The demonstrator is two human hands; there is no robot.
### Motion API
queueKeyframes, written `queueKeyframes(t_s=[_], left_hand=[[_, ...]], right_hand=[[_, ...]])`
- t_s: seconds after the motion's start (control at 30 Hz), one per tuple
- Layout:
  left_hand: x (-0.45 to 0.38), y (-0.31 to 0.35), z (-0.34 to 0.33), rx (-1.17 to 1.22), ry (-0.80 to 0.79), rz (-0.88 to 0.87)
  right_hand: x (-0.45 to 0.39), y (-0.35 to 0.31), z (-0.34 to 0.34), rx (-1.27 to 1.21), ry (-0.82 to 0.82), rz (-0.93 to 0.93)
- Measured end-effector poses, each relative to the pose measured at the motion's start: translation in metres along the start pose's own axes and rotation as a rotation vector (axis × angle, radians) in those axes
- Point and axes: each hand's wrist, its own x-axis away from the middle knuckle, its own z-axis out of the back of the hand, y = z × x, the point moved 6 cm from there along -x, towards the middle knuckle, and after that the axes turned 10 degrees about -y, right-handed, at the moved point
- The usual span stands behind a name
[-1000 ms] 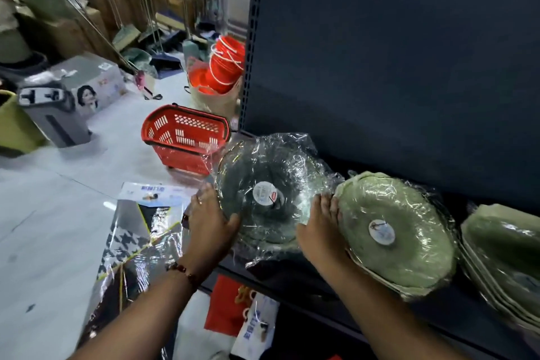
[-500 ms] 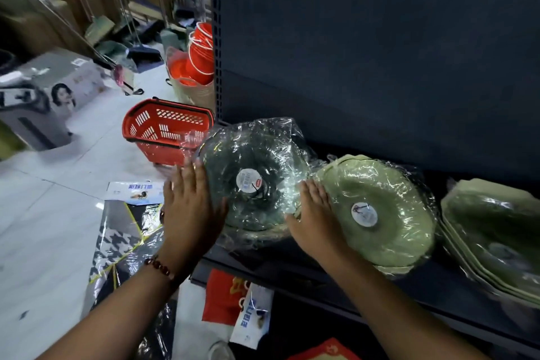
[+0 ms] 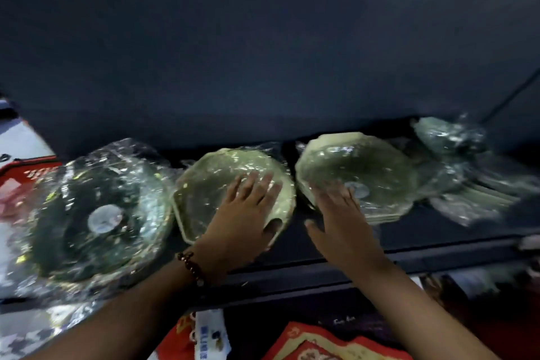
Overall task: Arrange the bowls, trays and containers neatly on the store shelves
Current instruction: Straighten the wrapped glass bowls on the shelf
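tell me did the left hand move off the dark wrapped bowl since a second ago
Yes. The left hand has shifted right along the shelf, off the dark wrapped bowl and onto the light green bowl beside it, palm flat.

Dark green bowl [image 3: 96, 222] at left with white round sticker, two pale green trays [image 3: 210, 184] at centre, all in clear glossy wrap; dark navy shelf [image 3: 336, 251]; red basket [image 3: 17, 175] at left edge; brown bead bracelet [image 3: 191, 267]
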Motion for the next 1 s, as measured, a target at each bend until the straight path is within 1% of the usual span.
queueKeyframes(t_s=[0.13, 0.23, 0.37, 0.5, 0.57, 0.6, 0.67, 0.73, 0.8, 0.87, 0.9, 1.0], left_hand=[[-0.048, 0.064, -0.002, 0.013, -0.034, -0.157], [-0.072, 0.096, -0.007, 0.049, -0.105, -0.207], [-0.090, 0.113, -0.012, 0.076, -0.120, -0.246], [-0.093, 0.115, -0.008, 0.069, -0.059, -0.285], [-0.091, 0.115, -0.005, 0.069, -0.022, -0.293], [-0.090, 0.115, -0.002, 0.081, 0.005, -0.292], [-0.087, 0.116, 0.002, 0.111, 0.069, -0.304], [-0.082, 0.120, 0.007, 0.129, 0.129, -0.337], [-0.075, 0.123, 0.011, 0.119, 0.173, -0.361], [-0.067, 0.126, 0.012, 0.086, 0.203, -0.371], [-0.063, 0.125, 0.012, 0.070, 0.219, -0.375], [-0.046, 0.123, 0.016, 0.016, 0.300, -0.419]], right_hand=[[0.031, 0.062, 0.025, 0.015, 0.049, -0.133], [0.046, 0.089, 0.034, -0.015, 0.076, -0.209], [0.061, 0.111, 0.034, -0.089, 0.078, -0.266], [0.068, 0.119, 0.023, -0.154, 0.066, -0.265], [0.072, 0.118, 0.022, -0.321, 0.102, -0.243], [0.074, 0.118, 0.024, -0.442, 0.152, -0.230], [0.080, 0.120, 0.028, -0.679, 0.310, -0.218], [0.085, 0.127, 0.030, -0.916, 0.454, -0.250], [0.086, 0.133, 0.029, -1.169, 0.532, -0.312], [0.086, 0.143, 0.023, -1.413, 0.566, -0.399], [0.084, 0.147, 0.019, -1.513, 0.556, -0.434], [0.075, 0.149, 0.012, -1.636, 0.469, -0.462]])
